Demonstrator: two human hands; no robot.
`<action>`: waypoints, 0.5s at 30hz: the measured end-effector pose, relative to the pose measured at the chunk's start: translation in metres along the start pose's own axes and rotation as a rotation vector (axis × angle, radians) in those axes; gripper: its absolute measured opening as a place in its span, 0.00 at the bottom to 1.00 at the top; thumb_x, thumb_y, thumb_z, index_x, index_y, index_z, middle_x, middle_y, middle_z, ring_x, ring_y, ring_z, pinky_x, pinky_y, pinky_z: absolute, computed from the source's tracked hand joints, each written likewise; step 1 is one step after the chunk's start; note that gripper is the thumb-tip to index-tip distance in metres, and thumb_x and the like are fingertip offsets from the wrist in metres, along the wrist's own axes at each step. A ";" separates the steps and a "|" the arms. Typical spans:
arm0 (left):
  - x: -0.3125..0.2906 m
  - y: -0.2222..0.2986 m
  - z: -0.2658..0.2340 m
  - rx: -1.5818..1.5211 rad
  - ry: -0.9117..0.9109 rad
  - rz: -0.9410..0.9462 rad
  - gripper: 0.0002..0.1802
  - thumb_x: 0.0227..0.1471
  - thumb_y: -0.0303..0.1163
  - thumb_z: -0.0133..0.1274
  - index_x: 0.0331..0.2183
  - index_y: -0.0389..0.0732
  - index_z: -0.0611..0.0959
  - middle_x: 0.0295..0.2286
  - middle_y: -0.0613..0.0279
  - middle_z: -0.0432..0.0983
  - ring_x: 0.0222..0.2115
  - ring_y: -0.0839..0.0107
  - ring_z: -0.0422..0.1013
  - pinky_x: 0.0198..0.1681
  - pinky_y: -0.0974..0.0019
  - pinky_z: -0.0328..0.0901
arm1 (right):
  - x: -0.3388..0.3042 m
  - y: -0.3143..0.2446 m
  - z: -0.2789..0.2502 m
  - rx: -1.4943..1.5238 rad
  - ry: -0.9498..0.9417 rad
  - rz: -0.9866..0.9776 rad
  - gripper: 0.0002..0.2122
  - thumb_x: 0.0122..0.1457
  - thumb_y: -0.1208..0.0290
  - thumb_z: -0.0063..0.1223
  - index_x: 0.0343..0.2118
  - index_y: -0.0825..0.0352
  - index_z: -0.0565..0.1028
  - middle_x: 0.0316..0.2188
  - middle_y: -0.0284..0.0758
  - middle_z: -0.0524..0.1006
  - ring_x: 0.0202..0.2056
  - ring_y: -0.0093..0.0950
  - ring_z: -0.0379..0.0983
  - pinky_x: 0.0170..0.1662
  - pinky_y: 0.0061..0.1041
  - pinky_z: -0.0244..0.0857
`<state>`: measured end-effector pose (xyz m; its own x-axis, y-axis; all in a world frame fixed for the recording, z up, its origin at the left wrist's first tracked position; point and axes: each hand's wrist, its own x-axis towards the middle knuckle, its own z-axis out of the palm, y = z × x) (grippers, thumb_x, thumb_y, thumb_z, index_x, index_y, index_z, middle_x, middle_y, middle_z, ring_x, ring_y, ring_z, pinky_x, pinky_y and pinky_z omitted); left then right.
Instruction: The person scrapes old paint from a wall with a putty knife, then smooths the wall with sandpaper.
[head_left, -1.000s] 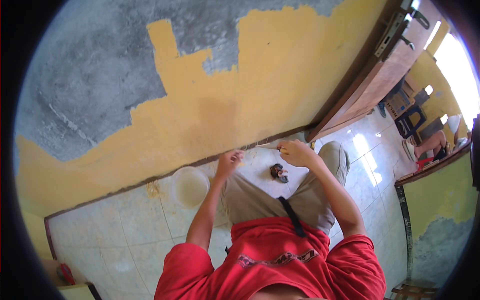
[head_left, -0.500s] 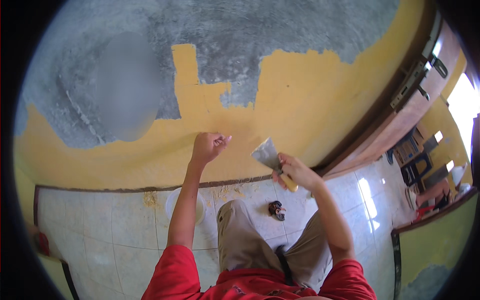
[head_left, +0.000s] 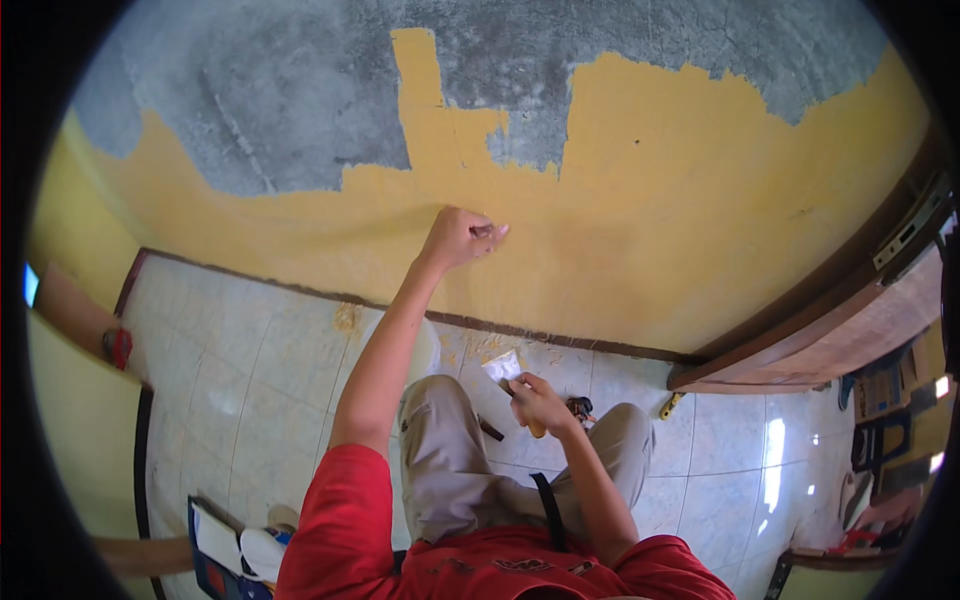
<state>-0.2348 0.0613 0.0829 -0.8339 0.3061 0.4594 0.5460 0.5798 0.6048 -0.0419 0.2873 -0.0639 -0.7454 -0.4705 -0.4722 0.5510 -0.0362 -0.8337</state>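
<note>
Head view. Right hand [head_left: 541, 405] clamped on a scraper [head_left: 501, 366], which sits between the knees, blade angled up-left toward the foot of the wall [head_left: 700, 200]. Left hand [head_left: 465, 237] raised in front of the yellow paint, fingers curled together in a loose fist; cannot tell if it touches the wall or holds anything. Pale bucket [head_left: 425, 350] on tiled floor [head_left: 290, 390], partly behind left forearm. Yellow flakes [head_left: 347, 318] near the skirting. Upper wall bare grey, ragged edge.
</note>
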 end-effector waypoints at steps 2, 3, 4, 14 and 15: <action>0.000 0.009 0.000 -0.004 -0.035 -0.051 0.19 0.53 0.38 0.57 0.16 0.36 0.82 0.15 0.62 0.78 0.14 0.79 0.73 0.19 0.75 0.65 | -0.001 0.018 -0.001 -0.014 -0.003 -0.020 0.13 0.64 0.63 0.49 0.39 0.69 0.64 0.18 0.33 0.69 0.14 0.22 0.64 0.17 0.25 0.60; -0.002 0.007 0.003 -0.123 -0.008 -0.130 0.19 0.54 0.38 0.57 0.18 0.36 0.82 0.16 0.61 0.79 0.16 0.78 0.74 0.21 0.75 0.67 | -0.002 0.023 -0.001 -0.001 0.044 -0.096 0.12 0.64 0.65 0.49 0.40 0.70 0.65 0.18 0.34 0.70 0.14 0.22 0.64 0.17 0.25 0.59; -0.004 0.007 0.004 -0.240 0.027 -0.200 0.18 0.55 0.37 0.56 0.19 0.35 0.83 0.17 0.60 0.79 0.17 0.78 0.75 0.23 0.75 0.68 | -0.007 0.011 0.003 0.009 0.093 -0.179 0.12 0.63 0.67 0.49 0.41 0.70 0.66 0.19 0.34 0.71 0.14 0.23 0.65 0.16 0.25 0.59; -0.017 0.118 0.074 -1.399 0.182 -0.441 0.24 0.59 0.46 0.49 0.45 0.34 0.76 0.37 0.64 0.79 0.37 0.67 0.76 0.43 0.63 0.72 | -0.055 -0.293 -0.027 -1.259 0.588 -0.928 0.10 0.59 0.70 0.47 0.34 0.74 0.65 0.22 0.50 0.77 0.28 0.46 0.77 0.28 0.42 0.69; -0.009 0.130 0.075 -1.721 0.271 -0.374 0.27 0.59 0.49 0.48 0.48 0.35 0.75 0.39 0.65 0.78 0.41 0.67 0.75 0.47 0.62 0.71 | -0.053 -0.308 -0.017 -1.418 0.608 -0.900 0.11 0.60 0.68 0.48 0.34 0.74 0.66 0.24 0.51 0.77 0.29 0.47 0.77 0.29 0.44 0.69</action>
<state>-0.1624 0.1904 0.1090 -0.9831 0.1319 0.1273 -0.0424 -0.8392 0.5422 -0.1786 0.3381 0.2130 -0.8052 -0.3648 0.4675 -0.5322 0.7923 -0.2983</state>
